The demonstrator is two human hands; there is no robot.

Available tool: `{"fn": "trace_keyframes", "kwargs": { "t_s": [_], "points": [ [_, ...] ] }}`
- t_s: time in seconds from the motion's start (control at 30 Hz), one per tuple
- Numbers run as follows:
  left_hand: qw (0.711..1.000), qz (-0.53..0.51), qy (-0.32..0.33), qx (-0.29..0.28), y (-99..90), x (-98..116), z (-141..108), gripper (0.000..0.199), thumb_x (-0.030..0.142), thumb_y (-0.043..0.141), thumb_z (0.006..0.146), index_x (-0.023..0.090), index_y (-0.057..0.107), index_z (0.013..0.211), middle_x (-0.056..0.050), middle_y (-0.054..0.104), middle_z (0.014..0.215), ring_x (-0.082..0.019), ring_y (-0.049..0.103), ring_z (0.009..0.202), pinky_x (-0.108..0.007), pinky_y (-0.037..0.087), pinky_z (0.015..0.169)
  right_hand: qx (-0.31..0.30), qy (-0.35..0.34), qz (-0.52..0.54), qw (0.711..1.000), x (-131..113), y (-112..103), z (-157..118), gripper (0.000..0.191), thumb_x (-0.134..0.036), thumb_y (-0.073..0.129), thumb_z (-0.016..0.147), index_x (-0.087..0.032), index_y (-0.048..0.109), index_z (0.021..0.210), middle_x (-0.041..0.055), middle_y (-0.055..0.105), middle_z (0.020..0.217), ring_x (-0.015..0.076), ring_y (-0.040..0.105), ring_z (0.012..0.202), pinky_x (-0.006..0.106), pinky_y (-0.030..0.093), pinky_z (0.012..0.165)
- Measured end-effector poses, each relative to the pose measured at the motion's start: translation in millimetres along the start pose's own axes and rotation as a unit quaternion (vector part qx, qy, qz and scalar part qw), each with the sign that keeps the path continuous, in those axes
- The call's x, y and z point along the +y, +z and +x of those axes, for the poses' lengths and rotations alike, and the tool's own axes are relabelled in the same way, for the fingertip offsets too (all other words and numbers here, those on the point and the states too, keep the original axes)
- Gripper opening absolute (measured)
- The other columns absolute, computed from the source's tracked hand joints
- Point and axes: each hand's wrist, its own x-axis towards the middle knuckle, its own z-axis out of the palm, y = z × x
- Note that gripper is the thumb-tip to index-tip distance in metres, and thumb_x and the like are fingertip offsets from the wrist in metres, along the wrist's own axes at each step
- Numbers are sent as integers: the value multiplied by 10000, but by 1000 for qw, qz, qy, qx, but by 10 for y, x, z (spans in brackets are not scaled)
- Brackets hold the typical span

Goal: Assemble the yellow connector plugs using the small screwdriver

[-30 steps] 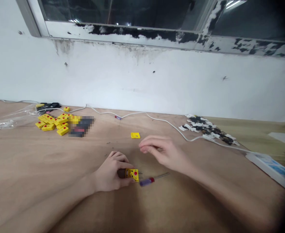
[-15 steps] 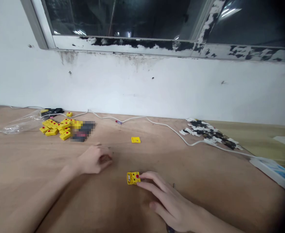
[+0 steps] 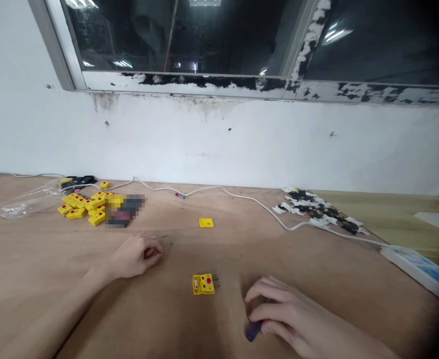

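An opened yellow plug (image 3: 203, 284) with a red dot and thin metal pins lies on the wooden table between my hands, touched by neither. Farther back is a flat yellow cover piece (image 3: 206, 223). My left hand (image 3: 135, 257) rests on the table to the left, fingers curled with the tips together; whatever they may hold is hidden. To the right of the plug, my right hand (image 3: 279, 311) has its fingers bent around a dark-handled screwdriver (image 3: 254, 330). Its handle end shows below the fingers, while the rest is mostly covered.
Several yellow plugs (image 3: 83, 204) are heaped at the back left, beside a clear plastic bag (image 3: 21, 207) and a blurred-out patch. A white cable (image 3: 257, 199) runs along the wall to a white power strip (image 3: 416, 271). Black and white pieces (image 3: 317, 207) lie at the back right.
My right hand has left the yellow plug, moved right and closed around the screwdriver's handle. My left hand's fingers have drawn closer together. The view has tilted slightly up.
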Motion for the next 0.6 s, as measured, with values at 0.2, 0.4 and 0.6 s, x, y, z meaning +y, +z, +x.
{"fn": "trace_keyframes", "kwargs": {
  "t_s": [0.2,0.4,0.6],
  "points": [
    [998,-12,28,-61,8,-18,-31,189,376,657,868,262,803,907,-36,679,793,-146,585,670,-223,386,600,134,28,27,990,161,-50,191,372,-226,524,976,-306,571,1337,80,681,1153,222,668,1038,384,563,913],
    [997,-57,-1,-48,89,-57,-33,197,344,640,880,197,730,784,-39,662,835,-146,575,729,-236,405,671,394,-72,252,881,50,-393,843,331,-260,623,944,-262,581,1272,64,692,1054,170,717,851,354,634,801],
    [930,-350,-87,64,304,287,34,346,493,587,913,171,553,791,8,529,700,-120,478,664,-227,377,630,483,-131,324,803,-350,-347,1262,223,-220,702,880,-224,624,1089,45,728,965,168,731,823,349,653,772]
  ]
}}
